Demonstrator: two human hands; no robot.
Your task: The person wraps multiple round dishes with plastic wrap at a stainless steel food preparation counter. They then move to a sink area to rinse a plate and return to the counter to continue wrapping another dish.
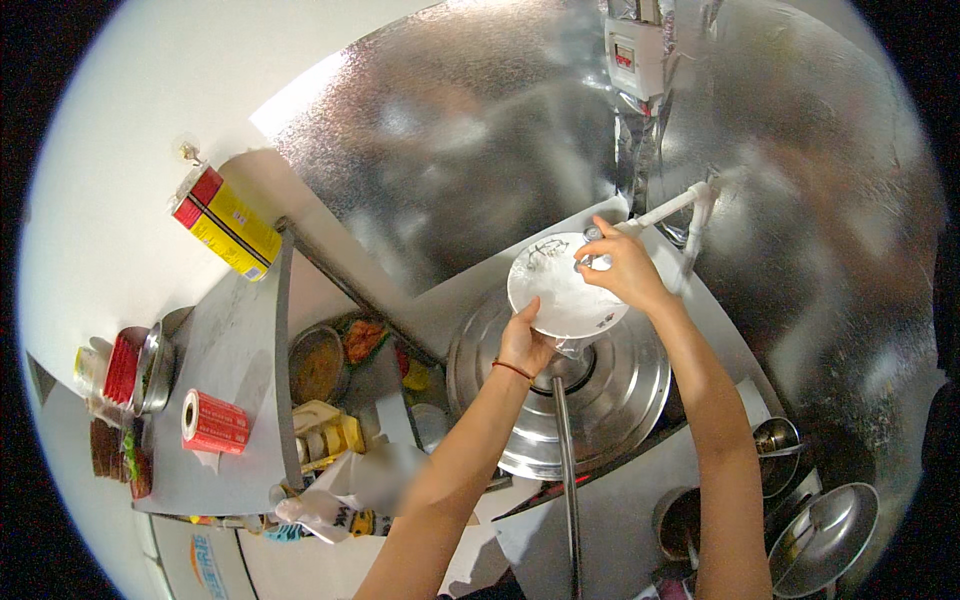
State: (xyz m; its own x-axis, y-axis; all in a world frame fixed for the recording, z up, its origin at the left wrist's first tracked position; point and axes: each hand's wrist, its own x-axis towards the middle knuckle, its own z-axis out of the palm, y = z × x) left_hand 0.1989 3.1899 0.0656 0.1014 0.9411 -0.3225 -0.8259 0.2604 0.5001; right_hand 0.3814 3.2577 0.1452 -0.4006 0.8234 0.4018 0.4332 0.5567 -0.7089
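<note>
My left hand (pixel 527 341) holds a white plate (pixel 559 296) by its near rim, thumb on top. The plate has dark decoration and seems to have clear plastic film over it. Above its far right part, my right hand (pixel 622 262) pinches a small shiny metal object (pixel 592 247) between thumb and fingers; its exact kind cannot be told. Beneath the plate is a large round steel lid or pan (pixel 480 420), and a metal rod (pixel 568 487) runs from its middle towards me. A white faucet pipe (pixel 667 206) reaches in just behind my right hand.
On the left shelf (pixel 217 352) are a red label roll (pixel 217 421), a yellow and red carton (pixel 229 225) and a steel bowl (pixel 154 375). Food containers, including a steel bowl (pixel 319 365), sit below it. A metal pan (pixel 823 540) and pots (pixel 776 457) stand at right.
</note>
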